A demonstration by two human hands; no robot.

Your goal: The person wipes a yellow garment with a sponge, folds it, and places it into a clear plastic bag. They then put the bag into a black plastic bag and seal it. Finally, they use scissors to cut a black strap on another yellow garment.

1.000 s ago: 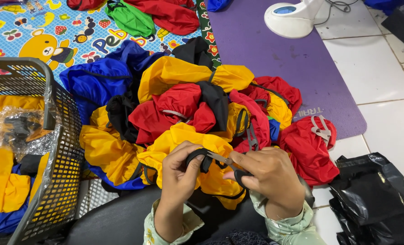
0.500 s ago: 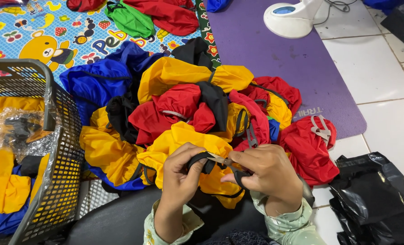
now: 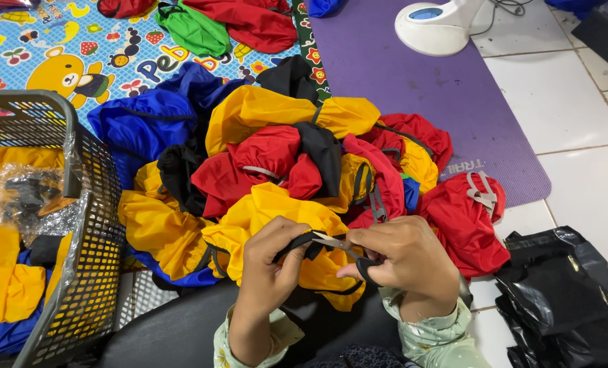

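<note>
Looking down from the head cam, the left hand (image 3: 266, 272) was pinching a black strap (image 3: 297, 244) between thumb and fingertips, pressed tight on it. The strap came off a yellow bag (image 3: 276, 211) lying right in front of the lap. The right hand (image 3: 403, 262) was curled around small scissors (image 3: 348, 247), fingers through the black handle loop, the silvery blades nearly shut and touching the strap just beside the left fingertips. Behind them sat a heap of red, yellow, blue and black bags (image 3: 283, 150) on the floor. A black mesh basket (image 3: 89, 225) with more yellow fabric stood on the left, a black plastic sack (image 3: 563, 293) on the right, and a purple mat (image 3: 399, 75) farther back.
</note>
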